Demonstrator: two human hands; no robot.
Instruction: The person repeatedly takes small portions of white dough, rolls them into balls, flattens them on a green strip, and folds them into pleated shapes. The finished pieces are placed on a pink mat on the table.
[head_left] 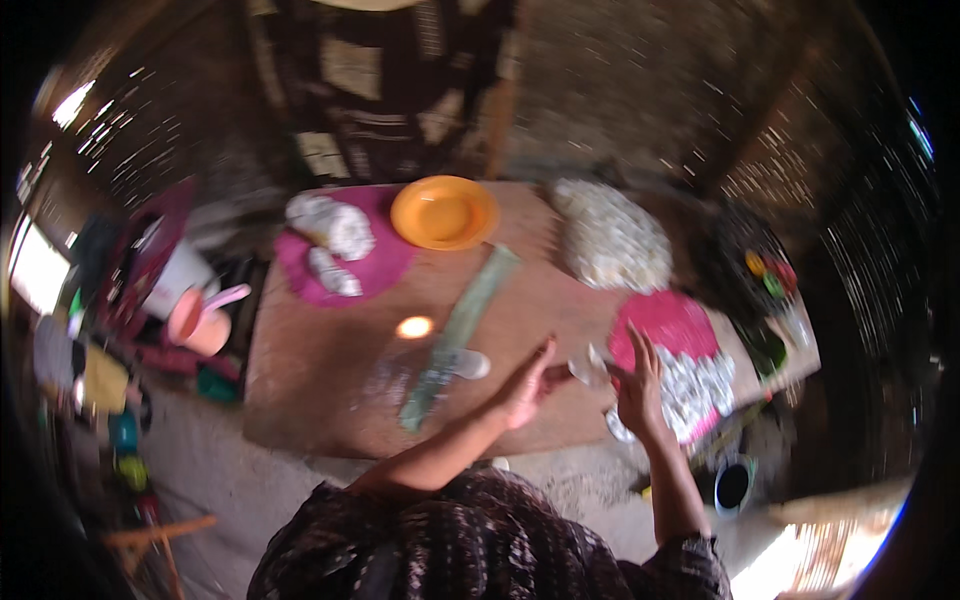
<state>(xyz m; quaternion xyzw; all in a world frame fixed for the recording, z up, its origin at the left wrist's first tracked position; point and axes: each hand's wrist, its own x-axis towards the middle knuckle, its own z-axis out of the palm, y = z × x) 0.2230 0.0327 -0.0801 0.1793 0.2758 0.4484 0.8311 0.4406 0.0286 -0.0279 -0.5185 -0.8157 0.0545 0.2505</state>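
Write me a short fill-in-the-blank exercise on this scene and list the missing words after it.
The long strip lying on the table is ____ in colour.
A small pale item is ____ the left hand and the right hand.
Seen from above, the bulky pale bundle lies to the ____ of the orange bowl.

Missing words: green; between; right.

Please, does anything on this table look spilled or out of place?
Possibly: pale marks on the table, beside the lower end of the green strip, look smeared, though blur hides whether anything spilled. The bright spot seems only light.
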